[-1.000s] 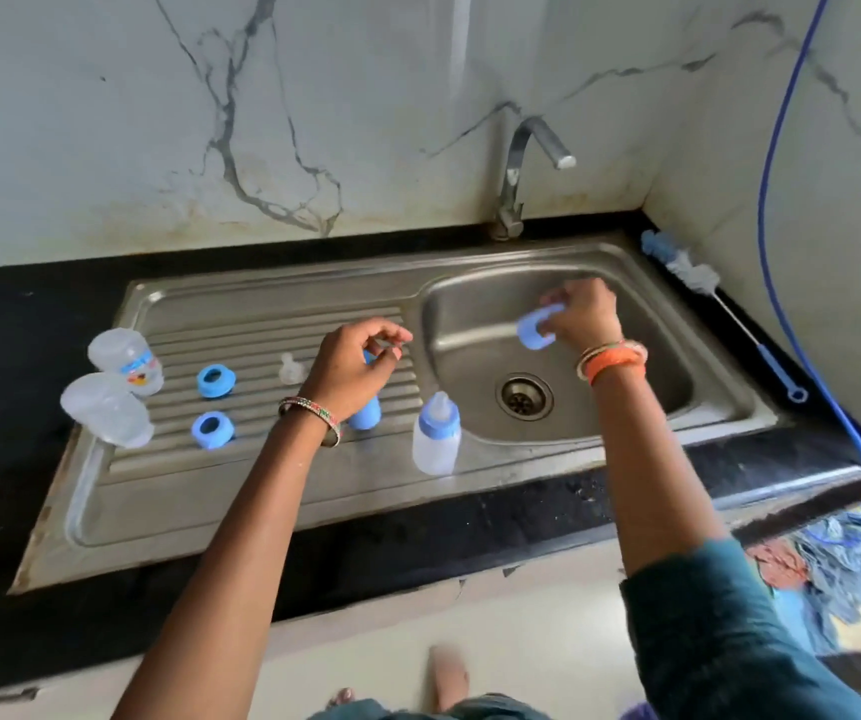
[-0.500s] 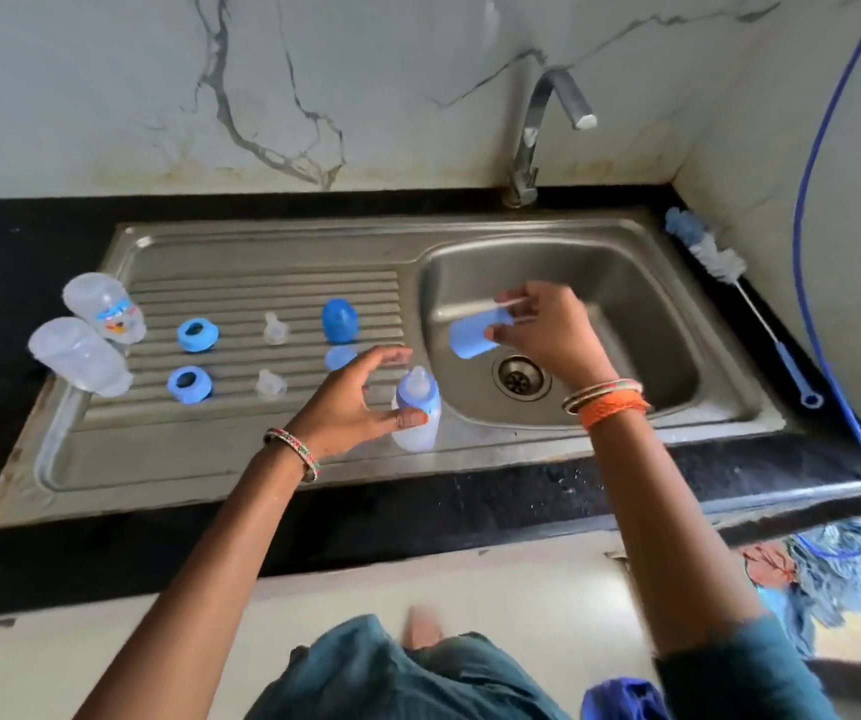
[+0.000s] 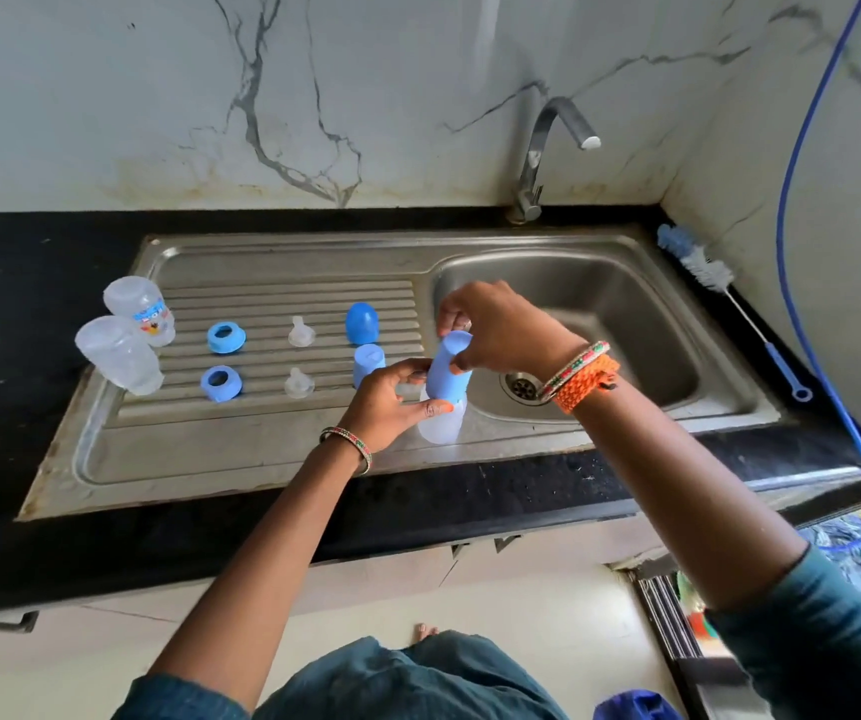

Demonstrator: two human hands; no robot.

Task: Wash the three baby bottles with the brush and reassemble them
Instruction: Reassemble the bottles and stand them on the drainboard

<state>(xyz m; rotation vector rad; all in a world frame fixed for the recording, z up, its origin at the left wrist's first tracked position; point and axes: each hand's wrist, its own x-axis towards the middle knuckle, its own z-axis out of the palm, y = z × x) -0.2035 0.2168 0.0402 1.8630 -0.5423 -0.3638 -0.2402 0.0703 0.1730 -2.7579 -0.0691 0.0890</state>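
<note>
We see a steel sink (image 3: 641, 262) set in a black table (image 3: 28, 537). Its bowl holds only the round drain (image 3: 522, 385).

On the ribbed tray left of the bowl lie the loose parts. Far left, two clear bottles (image 3: 119, 361) lie on their sides, touching each other. Their bottoms point toward us and to the left. Next to them, closer to the bowl, sit two blue rings (image 3: 226, 337), one behind the other. Then come two clear nipples (image 3: 298, 332), tips up. Nearest the bowl stand a round blue cap (image 3: 362, 322) and a second blue cap (image 3: 369, 362) in front of it.

At the front left edge of the bowl stands the third bottle (image 3: 439, 426), upright. Our left hand (image 3: 392, 402) is curled around it, so we only see its lower part. Our right hand (image 3: 496, 330) pinches the top of a tall blue cap (image 3: 450, 371) with its fingertips. This cap points up and down, tilted a little, and sits right over the bottle's top. The bottle's neck is hidden, so we cannot tell if the cap is fully on.

The bottle brush (image 3: 729, 298) lies on the table right of the bowl, fluffy end toward the wall, thin handle toward us. A tap (image 3: 537, 163) stands behind the bowl. A blue hose (image 3: 787, 226) hangs down the right wall.
</note>
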